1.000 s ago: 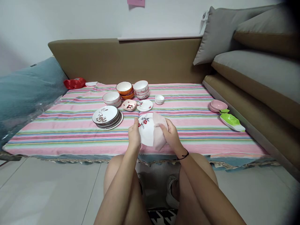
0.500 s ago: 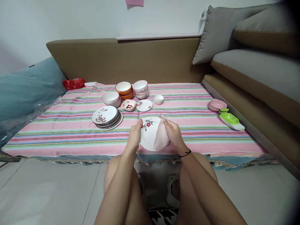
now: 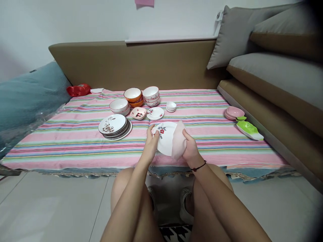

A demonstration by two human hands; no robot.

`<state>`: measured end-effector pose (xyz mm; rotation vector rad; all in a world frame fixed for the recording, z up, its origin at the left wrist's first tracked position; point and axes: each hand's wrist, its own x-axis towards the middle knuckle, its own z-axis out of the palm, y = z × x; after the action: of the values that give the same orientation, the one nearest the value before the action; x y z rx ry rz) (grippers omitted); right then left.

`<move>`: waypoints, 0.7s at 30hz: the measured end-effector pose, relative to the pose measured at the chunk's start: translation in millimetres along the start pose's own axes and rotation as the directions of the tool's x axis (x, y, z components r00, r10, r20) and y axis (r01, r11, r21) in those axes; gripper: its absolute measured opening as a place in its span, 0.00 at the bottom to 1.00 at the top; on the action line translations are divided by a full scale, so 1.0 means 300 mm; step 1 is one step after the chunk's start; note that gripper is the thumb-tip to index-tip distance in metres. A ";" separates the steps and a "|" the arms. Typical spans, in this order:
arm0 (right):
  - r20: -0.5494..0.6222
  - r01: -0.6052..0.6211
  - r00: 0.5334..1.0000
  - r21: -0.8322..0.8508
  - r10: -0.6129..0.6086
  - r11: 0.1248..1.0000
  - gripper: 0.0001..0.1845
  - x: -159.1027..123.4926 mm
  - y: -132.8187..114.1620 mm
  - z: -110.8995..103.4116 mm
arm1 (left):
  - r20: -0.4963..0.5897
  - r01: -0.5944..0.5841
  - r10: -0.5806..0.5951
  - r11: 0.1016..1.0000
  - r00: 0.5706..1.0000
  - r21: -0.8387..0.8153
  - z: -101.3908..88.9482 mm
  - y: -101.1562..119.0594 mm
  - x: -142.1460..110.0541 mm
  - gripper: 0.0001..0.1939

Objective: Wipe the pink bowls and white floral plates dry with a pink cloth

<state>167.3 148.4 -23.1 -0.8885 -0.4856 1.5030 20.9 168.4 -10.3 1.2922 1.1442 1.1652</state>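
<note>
A white plate [image 3: 165,143] with red flowers and grey leaves is held above the front of the striped cloth. My left hand [image 3: 151,143] grips its left edge, thumb on the upper face. Over the plate's right side lies a pale pink cloth [image 3: 178,143], and my right hand [image 3: 189,146] is closed on it at the rim, with the plate edge hidden beneath. Beyond the hands sit a flowered small plate [image 3: 155,113], a square bear-patterned bowl [image 3: 138,113] and a stack of little white dishes [image 3: 171,107].
A stack of brown-flowered plates [image 3: 112,125] stands left, with white bowls [image 3: 119,106], orange bowls [image 3: 132,95] and patterned bowls [image 3: 151,94] behind. Pink bowls [image 3: 234,113] and a green leaf-shaped dish [image 3: 249,129] lie right, near stacked cushions [image 3: 272,97]. A red bundle [image 3: 78,90] rests back left.
The plate has shifted slightly right and up and turned a little. My right hand and the pink cloth have moved to its right edge; my left fingers have shifted on the rim.
</note>
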 end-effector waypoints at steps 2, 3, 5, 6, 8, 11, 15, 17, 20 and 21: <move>-0.026 0.028 0.999 0.011 -0.028 1.000 0.28 0.012 -0.010 -0.014 | 0.110 -0.121 0.112 0.989 0.988 0.086 -0.010 0.013 -0.002 0.35; -0.028 0.047 0.999 0.005 -0.047 0.999 0.29 0.018 -0.016 -0.021 | 0.170 -0.213 0.186 0.965 0.968 0.154 -0.016 0.020 -0.004 0.36; -0.005 0.090 0.996 -0.020 -0.090 0.996 0.31 0.029 -0.031 -0.039 | 0.294 -0.404 0.318 0.862 0.902 0.306 -0.029 0.031 -0.008 0.40; 0.011 0.103 0.995 -0.033 -0.103 0.994 0.32 0.032 -0.039 -0.047 | 0.351 -0.490 0.369 0.788 0.860 0.372 -0.035 0.035 -0.009 0.41; 0.022 0.096 0.995 -0.031 -0.095 0.995 0.32 0.034 -0.051 -0.059 | 0.449 -0.629 0.447 0.628 0.774 0.459 -0.044 0.038 -0.008 0.40; 0.004 0.049 0.999 0.025 -0.049 0.998 0.29 0.024 -0.058 -0.062 | 0.486 -0.722 0.536 0.457 0.690 0.520 -0.047 0.032 0.002 0.27; 0.042 -0.002 0.999 0.118 -0.003 0.993 0.28 0.000 -0.057 -0.040 | 0.441 -0.769 0.646 0.404 0.623 0.495 -0.046 0.019 0.024 0.10; 0.043 -0.018 0.999 0.205 0.009 0.979 0.28 -0.008 -0.060 -0.028 | 0.442 -0.789 0.658 0.442 0.609 0.427 -0.043 0.010 0.030 0.08; 0.022 -0.024 1.000 0.320 0.017 0.947 0.29 -0.004 -0.058 -0.023 | 0.462 -0.760 0.607 0.566 0.646 0.320 -0.028 -0.001 0.021 0.09; 0.012 -0.012 1.000 0.331 0.009 0.944 0.29 0.001 -0.053 -0.024 | 0.463 -0.732 0.577 0.613 0.672 0.298 -0.019 -0.002 0.012 0.10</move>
<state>183.0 149.6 -15.6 -0.6194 -0.2240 1.5428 15.5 172.5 -10.7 2.3462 0.6995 1.1467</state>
